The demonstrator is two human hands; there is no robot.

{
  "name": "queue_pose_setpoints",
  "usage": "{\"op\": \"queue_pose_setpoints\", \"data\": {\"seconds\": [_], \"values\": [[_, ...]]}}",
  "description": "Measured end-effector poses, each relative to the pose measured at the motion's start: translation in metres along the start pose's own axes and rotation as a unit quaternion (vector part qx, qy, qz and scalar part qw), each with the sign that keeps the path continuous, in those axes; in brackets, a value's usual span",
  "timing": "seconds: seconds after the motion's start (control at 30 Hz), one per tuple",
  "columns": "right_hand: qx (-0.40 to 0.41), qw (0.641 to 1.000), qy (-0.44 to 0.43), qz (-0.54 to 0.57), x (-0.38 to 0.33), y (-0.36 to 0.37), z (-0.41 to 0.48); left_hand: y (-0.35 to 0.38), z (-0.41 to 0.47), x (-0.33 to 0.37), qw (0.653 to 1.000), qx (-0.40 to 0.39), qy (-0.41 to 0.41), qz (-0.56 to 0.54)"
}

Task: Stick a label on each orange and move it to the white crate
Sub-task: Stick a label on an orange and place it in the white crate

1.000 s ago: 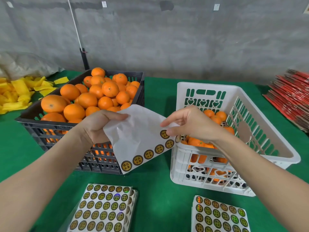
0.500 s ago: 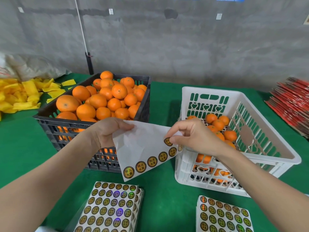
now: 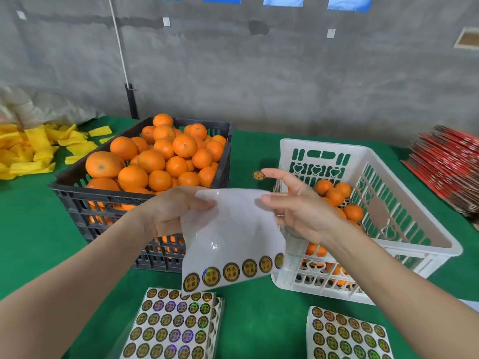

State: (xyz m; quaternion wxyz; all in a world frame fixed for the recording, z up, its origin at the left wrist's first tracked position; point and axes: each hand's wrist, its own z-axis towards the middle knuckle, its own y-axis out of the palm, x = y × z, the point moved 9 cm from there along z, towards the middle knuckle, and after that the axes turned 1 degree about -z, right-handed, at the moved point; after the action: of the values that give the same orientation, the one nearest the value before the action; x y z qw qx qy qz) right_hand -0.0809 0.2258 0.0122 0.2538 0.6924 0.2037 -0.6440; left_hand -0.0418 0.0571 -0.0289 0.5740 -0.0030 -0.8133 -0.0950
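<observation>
The sheet (image 3: 233,234) in my left hand (image 3: 166,213) covers the black crate's (image 3: 77,203) near right corner and the white crate's (image 3: 414,229) near left corner. My left hand hides some oranges (image 3: 151,161) at the black crate's near rim; my right hand (image 3: 298,211) hides some in the white one. The last label (image 3: 279,260) in the sheet's row (at the curled right edge) shows only in part. The print on the loose label (image 3: 258,175) at my fingertip is too small to read. The bottom edge cuts off the left stack (image 3: 171,325) and right stack (image 3: 347,335) of sheets, the right edge the red stack (image 3: 451,164), the left edge the yellow pile (image 3: 31,149)
</observation>
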Motion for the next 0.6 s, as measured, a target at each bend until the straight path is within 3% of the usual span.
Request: {"op": "queue_pose_setpoints", "data": {"seconds": [0.1,0.2,0.23,0.3,0.37,0.43,0.5,0.6], "values": [[0.040,0.998,-0.031,-0.042,-0.006,0.002,0.011,0.006,-0.002,0.009,0.998,-0.031,0.016,0.047],[0.036,0.998,-0.027,-0.042,-0.004,0.006,0.014,-0.032,0.004,0.045,0.985,0.089,0.108,0.102],[0.028,0.999,-0.019,-0.038,0.000,0.007,0.014,-0.056,0.004,0.059,0.964,0.169,0.144,0.148],[0.022,0.999,0.002,-0.036,0.011,0.008,0.011,-0.101,0.006,0.085,0.867,0.312,0.165,0.353],[0.023,0.999,0.024,-0.036,0.024,0.007,0.008,-0.132,0.024,0.082,0.751,0.331,0.059,0.569],[0.028,0.998,0.043,-0.030,0.038,0.007,0.004,-0.161,0.039,0.068,0.662,0.315,-0.066,0.676],[0.035,0.998,0.057,-0.020,0.050,0.007,-0.001,-0.185,0.048,0.060,0.634,0.316,-0.131,0.693],[0.052,0.996,0.075,0.019,0.068,0.002,-0.006,-0.208,0.059,0.060,0.649,0.311,-0.142,0.679]]}}
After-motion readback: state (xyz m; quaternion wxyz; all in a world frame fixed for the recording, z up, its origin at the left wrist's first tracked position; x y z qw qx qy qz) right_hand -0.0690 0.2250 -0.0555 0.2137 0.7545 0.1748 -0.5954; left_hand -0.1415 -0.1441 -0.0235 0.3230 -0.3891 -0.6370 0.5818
